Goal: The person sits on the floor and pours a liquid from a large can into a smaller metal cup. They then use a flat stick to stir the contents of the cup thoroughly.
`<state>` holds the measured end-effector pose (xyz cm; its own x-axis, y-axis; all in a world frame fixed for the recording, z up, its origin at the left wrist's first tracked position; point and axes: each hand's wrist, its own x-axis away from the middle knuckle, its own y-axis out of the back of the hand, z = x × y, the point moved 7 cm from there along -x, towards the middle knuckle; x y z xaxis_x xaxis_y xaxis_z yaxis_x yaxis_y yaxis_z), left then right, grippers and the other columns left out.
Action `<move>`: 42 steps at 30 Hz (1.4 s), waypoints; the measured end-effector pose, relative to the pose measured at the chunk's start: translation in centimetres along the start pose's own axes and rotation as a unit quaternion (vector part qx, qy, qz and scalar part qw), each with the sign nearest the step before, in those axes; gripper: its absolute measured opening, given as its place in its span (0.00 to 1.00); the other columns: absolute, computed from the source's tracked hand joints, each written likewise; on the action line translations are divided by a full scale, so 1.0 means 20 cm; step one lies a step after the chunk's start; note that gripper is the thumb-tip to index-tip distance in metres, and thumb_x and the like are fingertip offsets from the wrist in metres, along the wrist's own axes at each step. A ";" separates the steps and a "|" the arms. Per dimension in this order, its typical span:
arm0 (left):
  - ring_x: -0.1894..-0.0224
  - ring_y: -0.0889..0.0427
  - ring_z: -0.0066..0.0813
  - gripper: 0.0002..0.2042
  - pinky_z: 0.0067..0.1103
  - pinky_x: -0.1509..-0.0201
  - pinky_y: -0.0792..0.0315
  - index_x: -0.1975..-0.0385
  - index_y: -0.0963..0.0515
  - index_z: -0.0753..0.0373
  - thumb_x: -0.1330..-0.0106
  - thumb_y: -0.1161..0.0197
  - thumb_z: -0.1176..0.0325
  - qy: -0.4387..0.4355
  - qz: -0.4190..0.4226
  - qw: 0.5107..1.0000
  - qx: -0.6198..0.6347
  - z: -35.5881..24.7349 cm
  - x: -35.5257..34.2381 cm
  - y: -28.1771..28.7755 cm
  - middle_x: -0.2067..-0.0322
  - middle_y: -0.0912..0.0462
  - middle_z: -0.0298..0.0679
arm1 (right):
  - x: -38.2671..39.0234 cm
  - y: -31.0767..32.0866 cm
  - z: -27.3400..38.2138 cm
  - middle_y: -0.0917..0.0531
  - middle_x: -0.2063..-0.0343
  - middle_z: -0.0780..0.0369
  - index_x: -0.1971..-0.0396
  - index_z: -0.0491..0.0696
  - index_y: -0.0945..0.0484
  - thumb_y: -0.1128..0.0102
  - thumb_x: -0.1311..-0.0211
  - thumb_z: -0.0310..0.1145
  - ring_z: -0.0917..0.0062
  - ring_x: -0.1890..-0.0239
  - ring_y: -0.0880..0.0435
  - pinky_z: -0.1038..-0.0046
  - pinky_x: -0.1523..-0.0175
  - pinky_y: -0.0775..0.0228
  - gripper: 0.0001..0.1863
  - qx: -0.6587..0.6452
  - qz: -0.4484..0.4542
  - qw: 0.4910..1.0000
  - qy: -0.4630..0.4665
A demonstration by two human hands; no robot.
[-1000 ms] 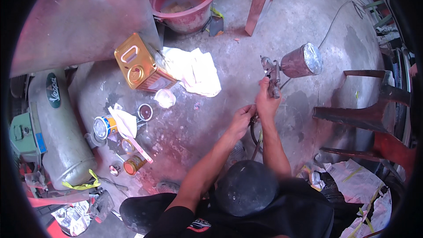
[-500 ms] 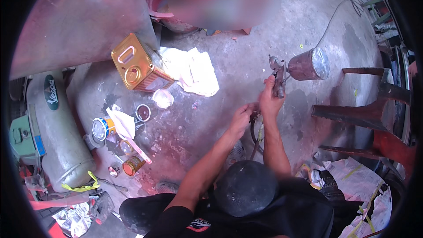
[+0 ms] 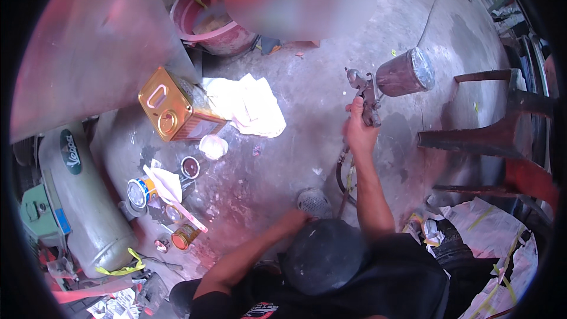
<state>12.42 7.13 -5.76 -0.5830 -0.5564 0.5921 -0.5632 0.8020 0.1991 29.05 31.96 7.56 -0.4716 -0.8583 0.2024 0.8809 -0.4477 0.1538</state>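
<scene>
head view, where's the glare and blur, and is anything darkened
Head view: the white cloth is washed out by glare; head view: an oval blur hides part of the red tub; head view: the corners go black, and a pinkish cast tints parts of the floor; head view: the spray gun in the right hand looks fairly clear.

White cloth [image 3: 255,109] glaring; pinkish haze at left; oval blur at top; black fisheye rim.

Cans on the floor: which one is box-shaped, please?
The large gold can beside the white cloth; the blue-and-yellow can and small gold-brown can are round.
</scene>
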 end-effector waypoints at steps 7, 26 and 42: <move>0.60 0.15 0.54 0.20 0.43 0.53 0.23 0.68 0.13 0.60 0.31 0.42 0.49 0.002 -0.054 0.998 -0.042 -0.03 -0.01 0.00 0.67 0.14 0.52 | 0.10 -0.03 0.14 0.28 0.87 0.68 0.64 0.43 0.19 0.43 0.29 0.57 0.84 0.87 0.29 0.78 0.82 0.41 0.27 -0.022 0.044 0.999 0.006; 0.64 0.15 0.53 0.15 0.42 0.56 0.23 0.71 0.13 0.59 0.35 0.37 0.53 0.039 -0.118 0.991 -0.045 -0.02 -0.03 0.00 0.71 0.15 0.50 | 0.16 -0.63 -0.03 0.18 0.75 0.65 0.61 0.40 0.19 0.34 0.33 0.50 0.80 0.71 0.23 0.73 0.64 0.30 0.24 0.008 0.174 0.984 0.038; 0.70 0.18 0.58 0.19 0.46 0.61 0.26 0.77 0.16 0.62 0.33 0.37 0.51 0.015 -0.144 0.989 -0.021 -0.02 -0.03 0.00 0.77 0.18 0.54 | 0.16 -0.71 -0.04 0.16 0.74 0.64 0.54 0.42 0.17 0.35 0.34 0.55 0.82 0.69 0.22 0.72 0.62 0.29 0.28 0.004 0.249 0.967 0.053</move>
<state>12.99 7.47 -5.76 -0.3834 -0.7574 0.5285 -0.6781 0.6194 0.3956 15.05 35.32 5.35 0.0194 -0.9881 0.1527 0.9971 0.0304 0.0702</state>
